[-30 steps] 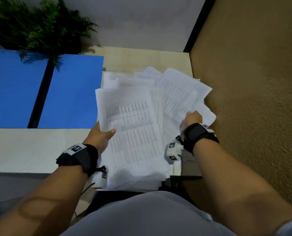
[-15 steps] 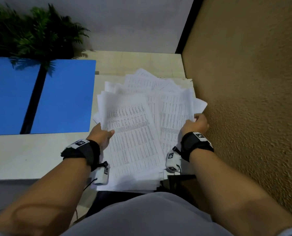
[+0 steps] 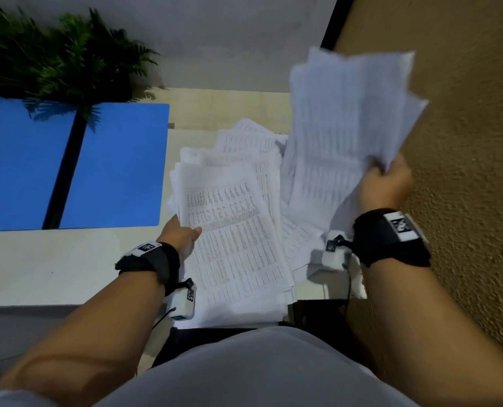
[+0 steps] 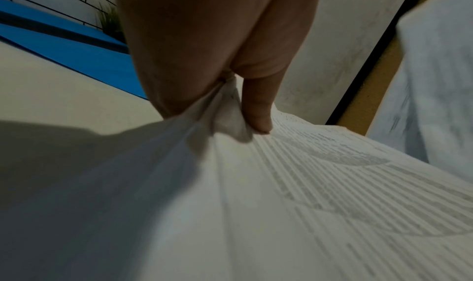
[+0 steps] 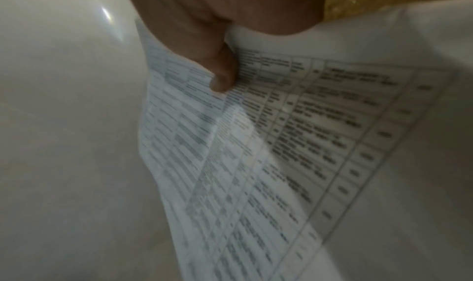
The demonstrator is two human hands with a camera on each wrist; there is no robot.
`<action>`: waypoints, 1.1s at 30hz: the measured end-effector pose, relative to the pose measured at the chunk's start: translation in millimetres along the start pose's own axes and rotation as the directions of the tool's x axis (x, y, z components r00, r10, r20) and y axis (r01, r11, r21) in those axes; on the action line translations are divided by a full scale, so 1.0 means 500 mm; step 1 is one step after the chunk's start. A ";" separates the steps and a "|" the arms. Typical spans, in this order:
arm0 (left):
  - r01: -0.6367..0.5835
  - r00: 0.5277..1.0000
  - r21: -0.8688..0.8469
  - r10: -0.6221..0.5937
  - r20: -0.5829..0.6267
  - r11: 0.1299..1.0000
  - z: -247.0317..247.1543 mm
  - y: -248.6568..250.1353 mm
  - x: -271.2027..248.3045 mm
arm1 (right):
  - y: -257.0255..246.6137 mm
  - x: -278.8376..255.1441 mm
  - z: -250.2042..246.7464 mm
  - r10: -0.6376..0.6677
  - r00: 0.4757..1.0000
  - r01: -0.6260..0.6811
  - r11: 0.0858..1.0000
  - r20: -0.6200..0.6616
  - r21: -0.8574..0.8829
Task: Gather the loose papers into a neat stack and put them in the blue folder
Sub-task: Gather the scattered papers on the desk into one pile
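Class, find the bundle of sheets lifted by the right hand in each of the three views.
Head: lifted bundle, upper right, above the desk pile.
Left wrist: blurred, at the right edge.
Right wrist: fills the centre and right, under the thumb.
Shared landmark: textured tan wall.

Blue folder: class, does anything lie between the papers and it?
Nothing visible does. The blue folder lies open on the table, bare desk between it and the pile under the left hand. The right hand holds a bunch up.
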State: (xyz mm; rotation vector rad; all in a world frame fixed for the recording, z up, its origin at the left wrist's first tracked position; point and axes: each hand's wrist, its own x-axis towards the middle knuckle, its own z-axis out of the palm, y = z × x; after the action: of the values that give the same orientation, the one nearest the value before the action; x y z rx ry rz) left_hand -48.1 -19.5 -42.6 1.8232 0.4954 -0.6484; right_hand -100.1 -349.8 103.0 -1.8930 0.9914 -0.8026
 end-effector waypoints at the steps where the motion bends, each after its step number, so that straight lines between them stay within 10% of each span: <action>1: 0.003 1.000 -0.021 -0.003 0.007 1.000 -0.001 -0.003 0.001 | -0.036 0.007 -0.017 -0.064 0.997 0.066 0.996 -0.033 0.068; 6: 0.012 1.000 -0.166 -0.010 0.014 0.986 0.004 0.016 -0.030 | -0.135 0.013 -0.019 -0.092 0.995 0.075 0.952 0.042 0.298; 9: 0.041 0.999 -0.162 -0.040 0.008 0.986 0.009 0.030 -0.040 | -0.089 -0.030 0.047 0.037 0.941 -0.058 0.997 0.338 0.053; 12: 0.108 0.993 -0.073 -0.105 0.046 0.991 -0.002 0.044 -0.025 | -0.030 -0.083 0.109 0.107 0.816 0.079 0.953 0.568 -0.294; 16: 0.179 0.968 -0.231 -0.129 0.216 0.956 -0.005 0.024 -0.047 | 0.024 -0.149 0.184 0.199 0.726 0.127 0.902 0.658 -0.412; 21: 0.025 1.000 0.078 -0.026 0.014 0.997 0.009 0.003 -0.047 | 0.087 -0.217 0.240 0.220 0.657 0.162 0.893 0.721 -0.420; 26: 0.042 0.998 -0.022 -0.043 -0.036 0.999 -0.009 -0.030 -0.022 | 0.132 -0.150 0.218 0.172 0.861 0.131 0.834 0.478 -0.536; 31: 0.002 1.000 -0.231 0.001 0.010 0.973 -0.017 -0.027 -0.043 | 0.167 -0.098 0.188 0.273 0.585 0.170 0.879 0.764 -0.445; 33: 0.017 0.999 -0.281 -0.008 0.031 0.960 -0.022 -0.033 -0.046 | 0.174 -0.102 0.187 0.272 0.561 0.144 0.898 0.782 -0.415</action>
State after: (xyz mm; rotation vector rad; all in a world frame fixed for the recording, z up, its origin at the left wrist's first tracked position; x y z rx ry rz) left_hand -73.5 -4.1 -36.5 1.5412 0.5508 -0.5810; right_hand -77.6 -300.4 -23.1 -2.2210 0.6173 0.4644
